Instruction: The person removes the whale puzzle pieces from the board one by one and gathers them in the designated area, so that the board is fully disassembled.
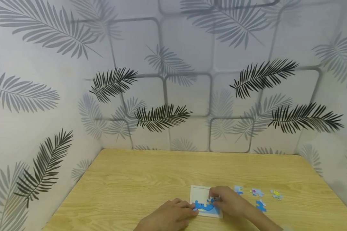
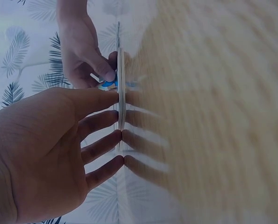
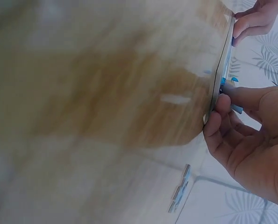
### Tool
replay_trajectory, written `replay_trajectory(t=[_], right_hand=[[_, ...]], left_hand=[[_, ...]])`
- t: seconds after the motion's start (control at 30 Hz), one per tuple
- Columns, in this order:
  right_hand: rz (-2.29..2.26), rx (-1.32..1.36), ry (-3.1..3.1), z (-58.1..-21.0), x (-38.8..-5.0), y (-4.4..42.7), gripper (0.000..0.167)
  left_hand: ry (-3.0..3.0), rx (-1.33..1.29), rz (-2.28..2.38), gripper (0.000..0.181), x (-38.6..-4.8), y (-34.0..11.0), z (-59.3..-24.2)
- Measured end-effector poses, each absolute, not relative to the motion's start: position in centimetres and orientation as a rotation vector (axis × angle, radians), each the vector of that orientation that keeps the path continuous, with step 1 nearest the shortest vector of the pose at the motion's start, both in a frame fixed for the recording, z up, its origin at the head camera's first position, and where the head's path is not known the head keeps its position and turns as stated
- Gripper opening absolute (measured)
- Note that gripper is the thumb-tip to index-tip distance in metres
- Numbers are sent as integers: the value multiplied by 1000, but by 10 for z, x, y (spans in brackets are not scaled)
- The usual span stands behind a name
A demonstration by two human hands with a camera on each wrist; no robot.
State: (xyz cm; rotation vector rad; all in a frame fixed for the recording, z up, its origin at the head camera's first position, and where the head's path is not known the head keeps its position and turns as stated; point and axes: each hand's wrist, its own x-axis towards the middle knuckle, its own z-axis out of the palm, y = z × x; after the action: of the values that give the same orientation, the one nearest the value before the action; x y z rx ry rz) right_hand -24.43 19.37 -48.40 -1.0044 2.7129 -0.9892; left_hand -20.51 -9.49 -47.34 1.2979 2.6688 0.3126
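A white puzzle tray lies on the table, its lower part covered by joined blue pieces. The left hand rests at the tray's left edge, fingers extended, fingertips touching it; the left wrist view shows this hand against the tray's edge. Over the tray's right side, the right hand pinches a blue piece between thumb and finger. In the right wrist view the right hand holds the piece at the tray's edge, partly hidden by the fingers.
Right of the tray lie several loose pieces: a light blue one, one with a pink mark, one with a yellow sun and a darker blue one. Behind the wooden table stands a leaf-patterned wall.
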Motion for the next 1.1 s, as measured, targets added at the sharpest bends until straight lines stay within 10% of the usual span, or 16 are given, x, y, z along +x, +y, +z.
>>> replay_trajectory(t=[1.1], right_hand=[[-1182, -575, 2737, -479, -209, 370, 4]], left_hand=[[2645, 1264, 343, 45, -205, -93, -476]])
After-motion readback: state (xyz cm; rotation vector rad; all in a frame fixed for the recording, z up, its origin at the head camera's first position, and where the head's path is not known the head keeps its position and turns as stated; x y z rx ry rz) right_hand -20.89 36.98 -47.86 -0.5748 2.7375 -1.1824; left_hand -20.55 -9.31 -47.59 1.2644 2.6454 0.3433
